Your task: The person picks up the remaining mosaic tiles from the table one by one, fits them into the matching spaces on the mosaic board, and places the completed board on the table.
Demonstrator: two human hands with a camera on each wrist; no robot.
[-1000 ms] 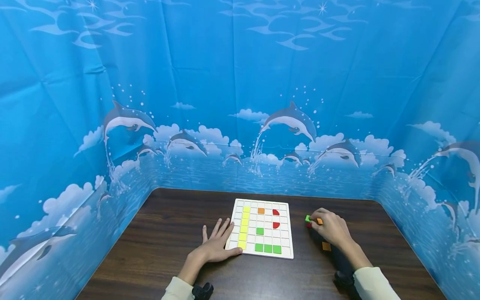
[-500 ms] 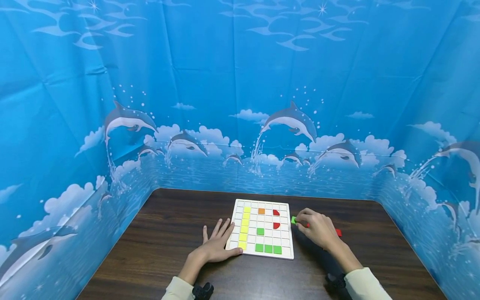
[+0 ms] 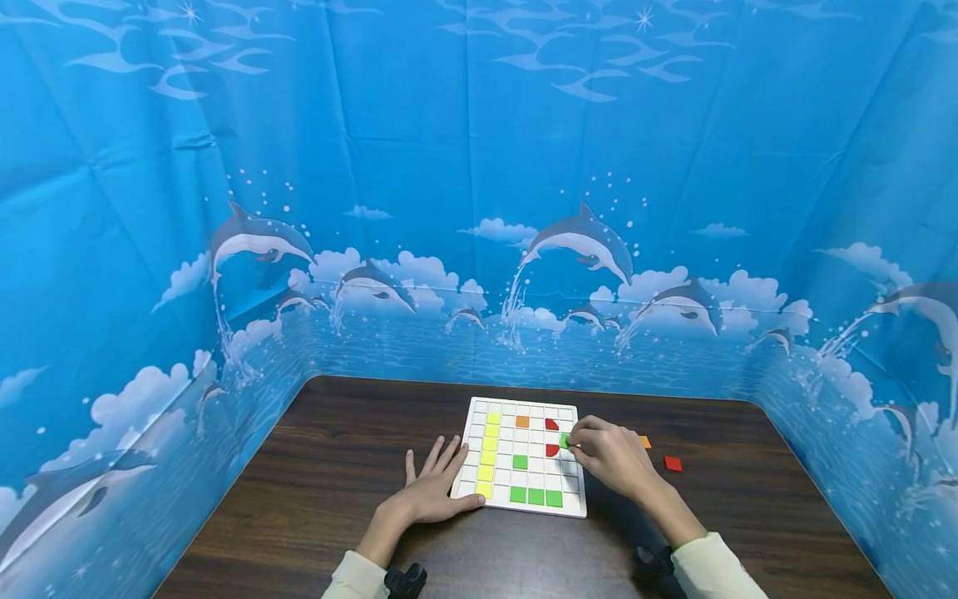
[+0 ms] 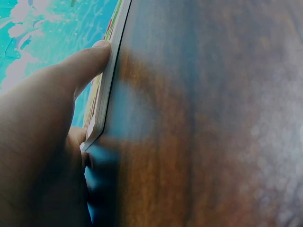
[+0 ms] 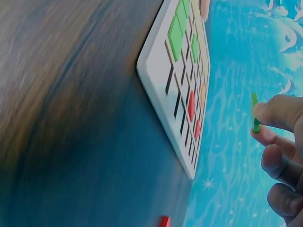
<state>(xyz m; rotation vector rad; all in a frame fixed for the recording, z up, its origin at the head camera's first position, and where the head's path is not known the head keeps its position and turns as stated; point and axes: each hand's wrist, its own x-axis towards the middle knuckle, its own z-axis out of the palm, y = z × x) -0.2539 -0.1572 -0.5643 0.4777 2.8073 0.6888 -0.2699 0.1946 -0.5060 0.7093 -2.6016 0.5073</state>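
A white square board (image 3: 572, 503) with a grid lies on the table. It carries a column of yellow tiles (image 3: 488, 457), an orange tile (image 3: 522, 422), two red rounded pieces (image 3: 552, 450), a lone green tile (image 3: 520, 462) and a bottom row of green tiles (image 3: 535, 497). My left hand (image 3: 428, 497) rests with fingers spread at the board's left side, its thumb on the near edge. Over the right part of the board, my right hand (image 3: 617, 456) pinches a thin green tile (image 5: 256, 128) between thumb and finger, held clear of the board in the right wrist view.
Right of the board, a red square tile (image 3: 673, 463) lies on the dark wooden table (image 3: 359, 433). An orange tile (image 3: 645, 442) is partly hidden behind the right hand. A blue dolphin-print curtain (image 3: 479, 208) surrounds the table's far side and flanks.
From the loose tiles, my right hand has moved left to the board with the green tile, uncovering the red tile. My left hand has stayed put.
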